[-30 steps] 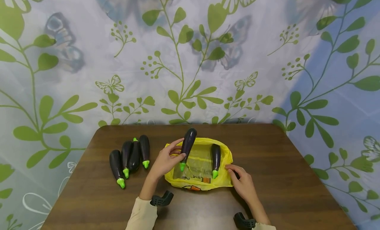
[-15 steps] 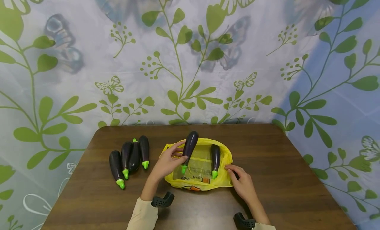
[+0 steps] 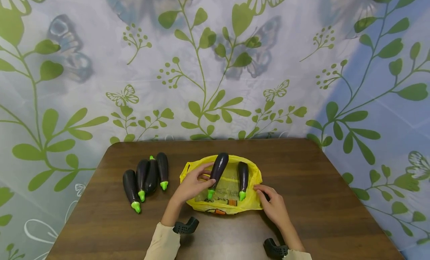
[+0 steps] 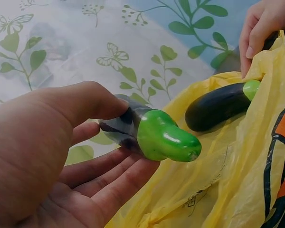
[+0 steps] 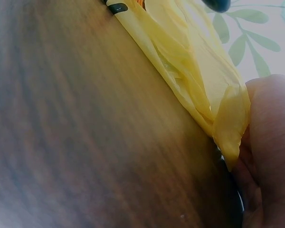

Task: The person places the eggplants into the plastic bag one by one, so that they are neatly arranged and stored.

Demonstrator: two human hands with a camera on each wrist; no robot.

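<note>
My left hand (image 3: 194,185) holds a dark purple eggplant (image 3: 220,166) with a bright green cap, thumb on one side and fingers under it. It is tilted above the mouth of a yellow plastic bag (image 3: 195,204), cap end toward me. Inside the bag, at its right side, lies a second eggplant (image 3: 243,175). My right hand (image 3: 274,206) pinches the bag's right edge between thumb and fingers. In the left wrist view the held eggplant's green cap (image 4: 164,137) shows clearly, beyond the fingertips. The right wrist view shows the yellow plastic (image 5: 230,123) gathered against the hand.
Several more eggplants (image 3: 142,178) lie side by side on the left of the brown wooden table (image 3: 302,178). A cloth (image 3: 215,66) printed with leaves and butterflies hangs behind the table. Each wrist carries a black mount, such as the left one (image 3: 186,226).
My left hand has moved slightly right with the eggplant, which sits a little lower and further over the bag. My right hand stays at the bag's edge.
</note>
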